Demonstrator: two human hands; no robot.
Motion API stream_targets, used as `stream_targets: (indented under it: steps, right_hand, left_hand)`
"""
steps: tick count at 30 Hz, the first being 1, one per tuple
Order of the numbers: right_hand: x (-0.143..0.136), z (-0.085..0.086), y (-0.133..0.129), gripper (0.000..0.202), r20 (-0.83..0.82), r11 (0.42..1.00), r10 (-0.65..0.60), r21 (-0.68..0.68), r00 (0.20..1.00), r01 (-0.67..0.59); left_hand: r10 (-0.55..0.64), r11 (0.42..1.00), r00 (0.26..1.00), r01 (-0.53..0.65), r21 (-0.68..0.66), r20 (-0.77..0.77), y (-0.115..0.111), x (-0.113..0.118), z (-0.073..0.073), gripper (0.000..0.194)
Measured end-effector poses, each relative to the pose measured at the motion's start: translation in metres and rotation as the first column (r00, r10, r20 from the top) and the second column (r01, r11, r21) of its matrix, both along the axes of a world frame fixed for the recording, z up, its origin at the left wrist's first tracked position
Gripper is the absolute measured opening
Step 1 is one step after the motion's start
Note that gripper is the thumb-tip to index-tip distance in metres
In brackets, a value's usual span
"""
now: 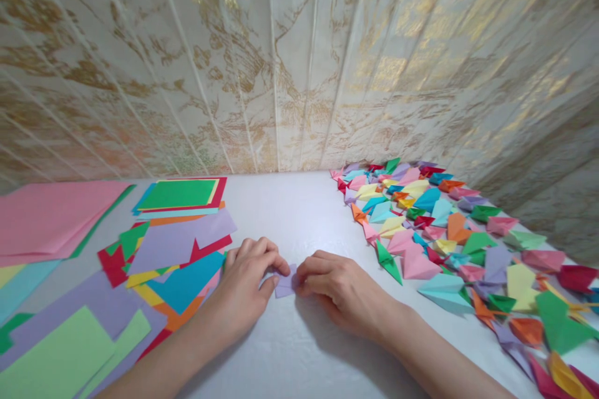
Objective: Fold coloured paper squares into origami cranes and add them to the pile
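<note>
A small purple piece of paper [284,287] lies on the white table in front of me, with crease lines or layers faintly visible. My left hand [253,274] is at its left edge, thumb and index finger closed on it and the other fingers curled. From the other side, my right hand [334,283] pinches its right edge, and the bent fingers hide that end. Just left of my left hand lie loose sheets, among them a blue paper [187,283] and a cut purple sheet [180,240].
Many folded paper pieces [412,255] in mixed colours cover the right side. A stack with a green sheet [180,194] on top lies at back left. Large pink sheets [51,218] and light green paper [60,355] lie far left. A patterned curtain [262,75] hangs behind the table [281,212].
</note>
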State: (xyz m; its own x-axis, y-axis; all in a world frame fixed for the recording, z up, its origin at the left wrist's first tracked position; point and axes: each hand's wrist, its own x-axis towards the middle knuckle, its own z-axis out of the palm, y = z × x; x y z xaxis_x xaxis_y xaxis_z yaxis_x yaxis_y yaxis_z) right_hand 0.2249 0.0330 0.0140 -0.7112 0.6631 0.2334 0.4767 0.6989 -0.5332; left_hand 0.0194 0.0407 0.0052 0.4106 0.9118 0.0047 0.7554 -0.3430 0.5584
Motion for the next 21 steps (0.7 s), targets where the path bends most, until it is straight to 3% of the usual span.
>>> stream_targets:
  steps: [6, 9, 12, 17, 21]
  right_hand:
    - [0.011, -0.001, 0.006, 0.035, -0.093, 0.990, 0.019, -0.139, 0.996, -0.032]
    - [0.013, -0.003, 0.010, 0.038, -0.187, 0.966, -0.034, -0.257, 0.982, -0.016]
    - [0.011, -0.005, 0.010, 0.044, -0.231, 0.962, -0.109, -0.271, 0.967, 0.044]
    - [0.003, -0.004, 0.002, 0.037, -0.127, 0.975, -0.171, -0.163, 0.977, 0.150]
    - [-0.003, -0.005, -0.003, 0.053, -0.085, 0.969, -0.199, -0.169, 0.976, 0.182]
  left_hand:
    - [-0.057, 0.993, 0.998, 0.055, 0.104, 0.010, -0.007, -0.004, 0.001, 0.033]
    - [-0.116, 0.967, 0.993, 0.117, 0.225, -0.019, -0.012, -0.003, -0.002, 0.035]
    - [-0.127, 0.952, 0.991, 0.135, 0.275, -0.048, -0.017, 0.000, -0.003, 0.031]
    - [-0.075, 0.980, 0.997, 0.078, 0.183, -0.019, -0.016, -0.002, 0.003, 0.028]
    - [-0.044, 0.998, 0.990, 0.038, 0.047, 0.137, -0.011, -0.005, 0.011, 0.016]
